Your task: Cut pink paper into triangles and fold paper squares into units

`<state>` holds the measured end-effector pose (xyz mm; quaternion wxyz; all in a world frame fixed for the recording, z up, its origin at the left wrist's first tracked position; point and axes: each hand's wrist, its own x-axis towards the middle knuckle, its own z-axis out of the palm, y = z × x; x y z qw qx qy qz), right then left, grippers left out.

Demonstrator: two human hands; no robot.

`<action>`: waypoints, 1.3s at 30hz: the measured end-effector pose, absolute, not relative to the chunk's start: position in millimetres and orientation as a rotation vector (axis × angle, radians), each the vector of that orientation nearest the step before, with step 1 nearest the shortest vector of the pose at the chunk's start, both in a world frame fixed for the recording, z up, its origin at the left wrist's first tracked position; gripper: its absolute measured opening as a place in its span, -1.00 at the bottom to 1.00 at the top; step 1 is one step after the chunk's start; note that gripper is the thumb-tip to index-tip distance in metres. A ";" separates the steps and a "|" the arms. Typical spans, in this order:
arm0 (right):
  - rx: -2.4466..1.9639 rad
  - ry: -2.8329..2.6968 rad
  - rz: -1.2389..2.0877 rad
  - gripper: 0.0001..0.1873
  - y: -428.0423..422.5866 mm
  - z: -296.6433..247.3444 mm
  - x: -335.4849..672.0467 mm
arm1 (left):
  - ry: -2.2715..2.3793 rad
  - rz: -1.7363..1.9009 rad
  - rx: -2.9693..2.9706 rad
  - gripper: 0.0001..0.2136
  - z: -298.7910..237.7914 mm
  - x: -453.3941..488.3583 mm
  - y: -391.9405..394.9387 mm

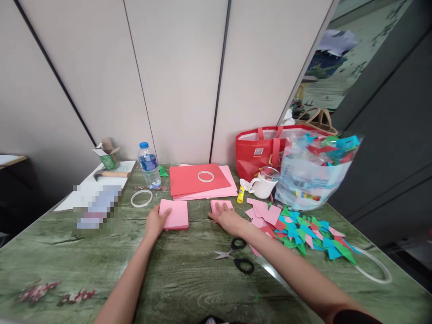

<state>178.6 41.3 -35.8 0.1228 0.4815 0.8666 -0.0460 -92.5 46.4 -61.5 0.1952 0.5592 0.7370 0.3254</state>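
Note:
My left hand [155, 221] rests at the left edge of a stack of pink square paper [175, 214] on the green table [101, 261], fingers touching it. My right hand [227, 218] lies flat, fingers stretched out, on a smaller pink paper piece [220, 206]. Black-handled scissors [236, 254] lie just in front of my right forearm.
Red and pink sheets [199, 181] with a white ring [205, 176] lie behind. A water bottle [149, 165], another ring [141, 198], glue stick [240, 194], white mug [263, 183], red bag [263, 150], plastic bag [313, 175] and folded coloured pieces [303, 231] surround. A hammer [111, 173] lies at left.

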 end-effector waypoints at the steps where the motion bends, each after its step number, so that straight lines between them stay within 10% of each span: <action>1: 1.399 2.532 -0.134 -0.47 42.0 -36.3 176.9 | 2.105 0.872 1.606 -0.70 -60.8 -92.5 45.7; 23: 1.457 2.688 -0.113 -0.27 38.6 -18.8 194.4 | 2.703 0.160 1.905 -0.55 -33.0 -75.0 20.3; 39: 1.595 3.132 -0.199 -0.60 -82.7 -83.4 253.1 | 1.913 0.295 2.544 -0.57 -39.4 -70.9 10.6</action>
